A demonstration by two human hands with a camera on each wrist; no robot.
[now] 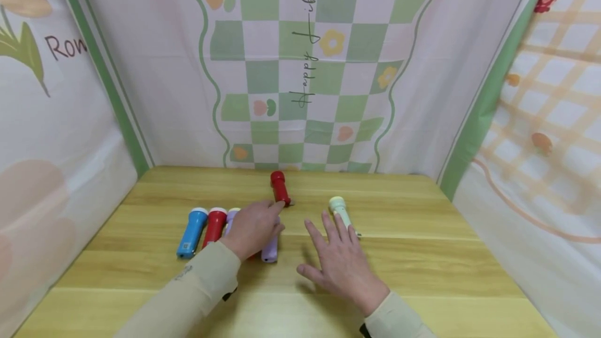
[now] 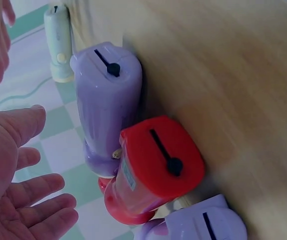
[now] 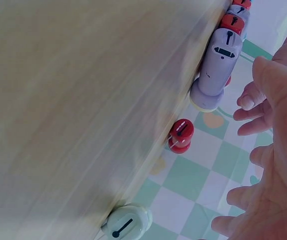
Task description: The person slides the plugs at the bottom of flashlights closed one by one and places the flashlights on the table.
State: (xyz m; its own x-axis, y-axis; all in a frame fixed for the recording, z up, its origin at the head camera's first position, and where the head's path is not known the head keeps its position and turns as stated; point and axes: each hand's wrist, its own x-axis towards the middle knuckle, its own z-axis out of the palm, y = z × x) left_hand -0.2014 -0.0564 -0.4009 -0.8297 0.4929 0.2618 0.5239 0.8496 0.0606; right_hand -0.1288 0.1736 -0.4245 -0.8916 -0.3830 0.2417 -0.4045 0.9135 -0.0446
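My left hand point(image 1: 253, 228) reaches over a row of flashlights, its index finger stretched to the tail end of a lone red flashlight point(image 1: 279, 188). Whether it touches is unclear. In the left wrist view, that hand's thumb and fingers are extended and hold nothing. The row has a blue flashlight point(image 1: 191, 233), a red flashlight point(image 1: 215, 224) and a purple flashlight point(image 1: 232, 216). Another red flashlight point(image 2: 158, 160) and a second purple flashlight point(image 1: 269, 250) are partly hidden by the hand. My right hand point(image 1: 340, 265), fingers spread, hovers by a pale green flashlight point(image 1: 339, 208), overlapping its lower part.
The flashlights lie on a wooden table point(image 1: 422, 254). Printed cloth with green checks point(image 1: 300, 77) hangs behind its far edge. More cloth panels point(image 1: 540, 171) stand along the left and right sides.
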